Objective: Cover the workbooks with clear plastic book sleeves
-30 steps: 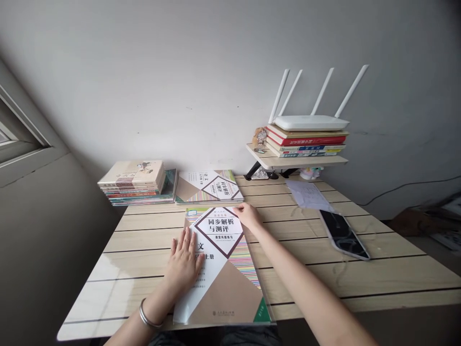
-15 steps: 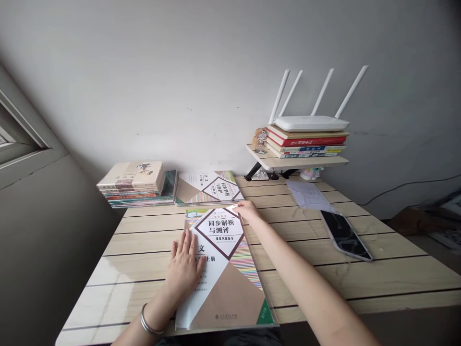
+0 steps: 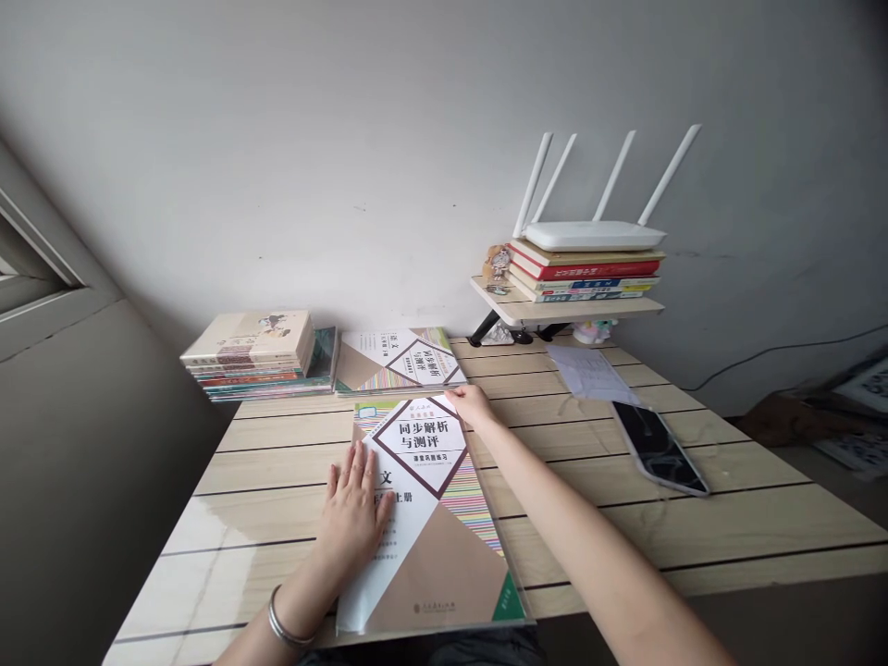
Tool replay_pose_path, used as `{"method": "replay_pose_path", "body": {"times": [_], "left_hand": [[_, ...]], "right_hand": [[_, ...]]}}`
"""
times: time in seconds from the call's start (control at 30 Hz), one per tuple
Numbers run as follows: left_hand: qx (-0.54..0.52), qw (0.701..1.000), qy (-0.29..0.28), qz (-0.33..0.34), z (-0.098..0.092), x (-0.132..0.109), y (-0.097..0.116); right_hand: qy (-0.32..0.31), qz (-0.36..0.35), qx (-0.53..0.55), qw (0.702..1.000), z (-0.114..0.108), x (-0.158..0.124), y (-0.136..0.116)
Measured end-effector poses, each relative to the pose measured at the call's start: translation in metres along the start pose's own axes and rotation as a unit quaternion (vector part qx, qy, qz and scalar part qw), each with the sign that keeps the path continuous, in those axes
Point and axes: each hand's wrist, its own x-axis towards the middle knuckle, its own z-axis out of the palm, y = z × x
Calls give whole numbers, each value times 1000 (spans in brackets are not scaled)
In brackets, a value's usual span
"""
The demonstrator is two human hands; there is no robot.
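Note:
A large workbook (image 3: 437, 546) with a white, brown and striped cover lies closed at the table's front edge. My left hand (image 3: 355, 509) rests flat on the left part of its cover, fingers spread, a silver bangle on the wrist. At the workbook's top right corner, my right hand (image 3: 468, 405) pinches the corner between thumb and fingers. Just behind lies a similar workbook (image 3: 395, 359), turned sideways on a low pile.
A stack of books (image 3: 250, 347) stands at the back left. Back right, a small raised shelf (image 3: 589, 313) holds more books and a white router (image 3: 597, 235). A phone (image 3: 659, 449) and a paper sheet (image 3: 593, 372) lie on the right side of the table (image 3: 270, 509).
The whole view has shifted slightly. My right fingers have closed down at the workbook's corner, which was a little raised and now looks flatter. My left hand stays in place.

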Motion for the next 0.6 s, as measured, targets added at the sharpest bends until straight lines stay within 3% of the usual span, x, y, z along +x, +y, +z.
{"method": "replay_pose_path", "body": {"times": [0.2, 0.33, 0.47, 0.53, 0.6], "left_hand": [[7, 1000, -16, -10, -4, -1, 2], [7, 999, -35, -21, -7, 3, 4], [1, 999, -43, 13, -16, 39, 6], [-9, 997, -66, 48, -20, 63, 3], [-16, 994, -102, 38, -19, 83, -6]], "right_hand": [[35, -30, -106, 993, 2, -8, -9], [60, -107, -141, 982, 2, -28, -14], [-44, -286, -201, 936, 14, -57, -14], [-101, -296, -240, 919, 20, -66, -12], [-129, -252, -274, 919, 22, -67, -8]]}}
